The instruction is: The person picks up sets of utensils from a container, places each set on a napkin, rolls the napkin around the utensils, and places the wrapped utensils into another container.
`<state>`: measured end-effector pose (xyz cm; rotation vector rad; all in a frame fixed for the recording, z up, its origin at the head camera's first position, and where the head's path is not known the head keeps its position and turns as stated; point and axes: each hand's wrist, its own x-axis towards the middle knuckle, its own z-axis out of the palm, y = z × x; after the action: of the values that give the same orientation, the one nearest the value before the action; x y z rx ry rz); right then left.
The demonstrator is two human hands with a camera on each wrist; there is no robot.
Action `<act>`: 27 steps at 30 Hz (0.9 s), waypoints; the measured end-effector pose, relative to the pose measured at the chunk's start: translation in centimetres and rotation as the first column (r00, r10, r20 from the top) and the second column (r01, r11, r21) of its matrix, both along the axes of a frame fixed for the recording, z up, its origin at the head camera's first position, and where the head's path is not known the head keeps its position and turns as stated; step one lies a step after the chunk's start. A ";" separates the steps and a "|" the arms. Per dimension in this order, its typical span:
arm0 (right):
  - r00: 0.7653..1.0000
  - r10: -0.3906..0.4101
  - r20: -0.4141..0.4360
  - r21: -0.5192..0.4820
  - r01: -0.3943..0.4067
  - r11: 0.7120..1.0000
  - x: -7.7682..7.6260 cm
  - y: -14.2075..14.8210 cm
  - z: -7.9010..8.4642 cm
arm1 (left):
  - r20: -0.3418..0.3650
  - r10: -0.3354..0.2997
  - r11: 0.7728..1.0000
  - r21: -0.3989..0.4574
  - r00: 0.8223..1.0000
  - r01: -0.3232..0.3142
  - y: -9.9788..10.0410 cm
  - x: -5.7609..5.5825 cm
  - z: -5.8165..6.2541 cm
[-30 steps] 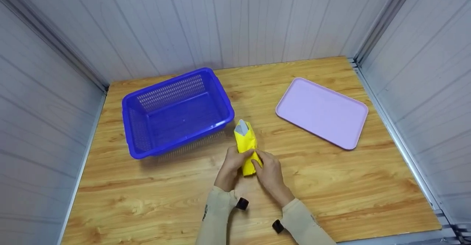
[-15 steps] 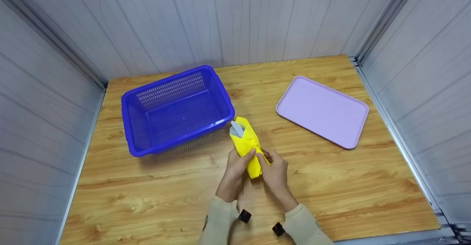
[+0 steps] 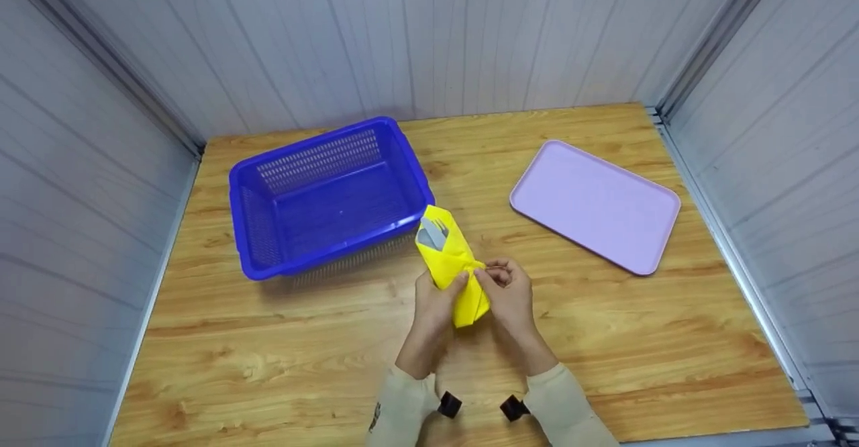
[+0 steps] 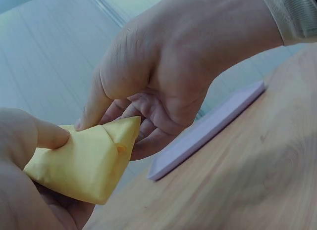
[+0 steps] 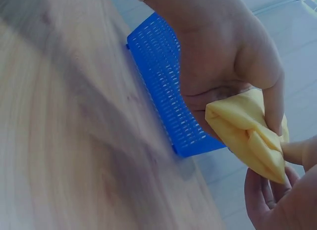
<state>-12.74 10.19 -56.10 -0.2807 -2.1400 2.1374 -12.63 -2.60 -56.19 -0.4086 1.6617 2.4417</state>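
Note:
A yellow cloth napkin [image 3: 439, 266] is wrapped round grey cutlery, raised at an angle above the table. From its far end stick out a fork [image 3: 441, 225], a knife [image 3: 433, 233] and a rounded piece like a spoon [image 3: 425, 239]. My left hand [image 3: 433, 305] grips the bundle from the left, thumb on top and fingers beneath. With thumb and fingers, my right hand [image 3: 512, 296] pinches a pointed fold at the bundle's right edge. In the left wrist view the napkin [image 4: 84, 165] shows that corner standing out; the right wrist view shows the folded napkin [image 5: 242, 121] end.
A blue plastic basket [image 3: 335, 242] with slotted sides stands at the back left, its near corner close to the bundle's far end. To the right lies a flat lilac tray [image 3: 594, 209]. Panelled walls [image 3: 436, 37] close in the wooden table [image 3: 268, 360] on three sides.
The bundle has turned so its cutlery end leans left and faces up, bringing the fork's tines into sight. My right hand has shifted slightly right and up, to the fold at the edge.

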 end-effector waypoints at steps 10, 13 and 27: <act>0.975 -0.036 -0.219 0.065 0.051 0.997 0.9 -2.2 4.9 | -0.157 0.059 0.996 -0.053 0.986 -0.068 -1.2 0.3 1.4; 0.968 -0.048 -0.246 0.040 0.060 0.997 0.4 -2.6 3.9 | -0.154 0.094 0.994 -0.038 0.984 -0.101 -1.4 0.2 1.5; 0.822 0.260 -0.506 0.630 0.146 0.763 1.3 -5.0 4.4 | -0.165 0.273 0.961 0.080 0.948 -0.263 -3.0 0.1 3.3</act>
<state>-11.41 5.16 -51.69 0.4502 -2.3117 1.1190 -12.48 -5.60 -52.86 -0.4515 1.6967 2.7887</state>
